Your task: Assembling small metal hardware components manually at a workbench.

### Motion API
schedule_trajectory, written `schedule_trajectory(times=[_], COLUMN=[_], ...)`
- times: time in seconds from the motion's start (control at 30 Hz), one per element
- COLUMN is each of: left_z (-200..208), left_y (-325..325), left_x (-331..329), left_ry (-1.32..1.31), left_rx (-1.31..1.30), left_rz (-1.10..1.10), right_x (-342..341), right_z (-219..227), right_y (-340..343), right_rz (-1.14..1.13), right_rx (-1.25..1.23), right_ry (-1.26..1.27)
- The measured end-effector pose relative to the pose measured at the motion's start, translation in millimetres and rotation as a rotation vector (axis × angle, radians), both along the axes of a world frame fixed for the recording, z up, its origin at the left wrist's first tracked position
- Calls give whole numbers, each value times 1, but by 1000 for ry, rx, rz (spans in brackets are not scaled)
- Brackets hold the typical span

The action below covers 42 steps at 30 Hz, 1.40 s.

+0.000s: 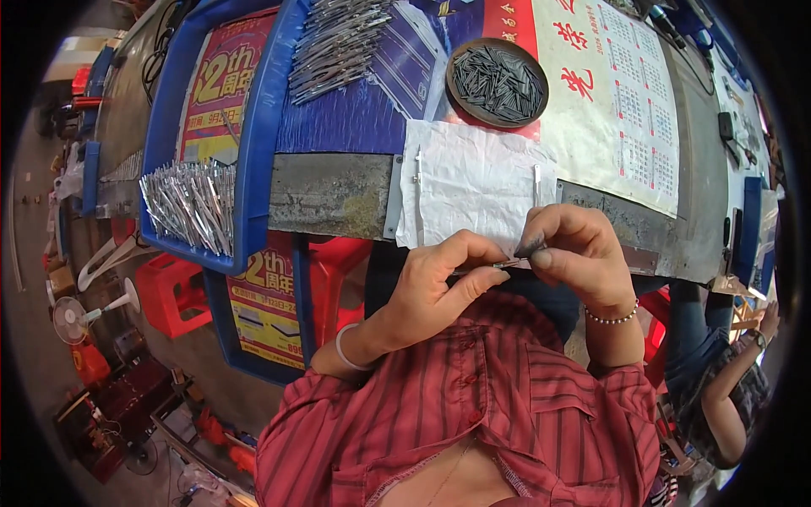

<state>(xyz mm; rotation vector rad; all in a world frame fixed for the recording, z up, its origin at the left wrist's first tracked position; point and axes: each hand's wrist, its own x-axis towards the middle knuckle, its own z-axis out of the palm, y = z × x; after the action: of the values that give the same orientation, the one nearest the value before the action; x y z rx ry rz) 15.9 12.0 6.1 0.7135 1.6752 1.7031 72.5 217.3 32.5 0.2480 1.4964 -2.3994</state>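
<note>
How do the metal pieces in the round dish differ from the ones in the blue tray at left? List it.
1. The pieces in the round dish are short and dark grey; those in the blue tray are longer and bright silver.
2. The dish pieces lie heaped in all directions; the tray pieces lie fanned, roughly side by side.
3. The dish sits on the table; the tray overhangs the table's edge.

Both are slim metal parts kept in bulk.

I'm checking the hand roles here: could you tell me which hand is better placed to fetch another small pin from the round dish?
Probably the right hand: the round dish lies up and nearer its side, while the left hand grips the thin metal strip.
</note>
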Motion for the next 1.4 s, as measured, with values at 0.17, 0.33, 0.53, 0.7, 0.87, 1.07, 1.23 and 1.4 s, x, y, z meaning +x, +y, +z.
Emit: schedule_trajectory(times=[0.17, 0.33, 0.53, 0.7, 0.87, 1.07, 1.23, 1.4], left_z=[-2, -1, -2, -2, -2, -3, -8, 2], left_y=[1, 1, 1, 0, -1, -2, 0, 1], left_x=[1, 1, 0, 0, 0, 0, 3, 4], left_ry=[12, 28, 15, -9, 3, 260, 533, 742], left_rx=[-4, -15, -23, -34, -50, -112, -98, -103], left_rz=[9, 5, -19, -21, -25, -6, 24, 40], right_x=[0, -2, -3, -3, -3, 3, 11, 21], right_z=[-1, -3, -4, -5, -4, 2, 1, 4], right_y=[-2, -1, 0, 0, 0, -4, -8, -15], right_rz=[9, 42, 37, 31, 48, 100, 158, 3], right_rx=[-35, -22, -28, -27, -7, 79, 517, 377], right_ry=[24, 26, 5, 11, 13, -76, 185, 34])
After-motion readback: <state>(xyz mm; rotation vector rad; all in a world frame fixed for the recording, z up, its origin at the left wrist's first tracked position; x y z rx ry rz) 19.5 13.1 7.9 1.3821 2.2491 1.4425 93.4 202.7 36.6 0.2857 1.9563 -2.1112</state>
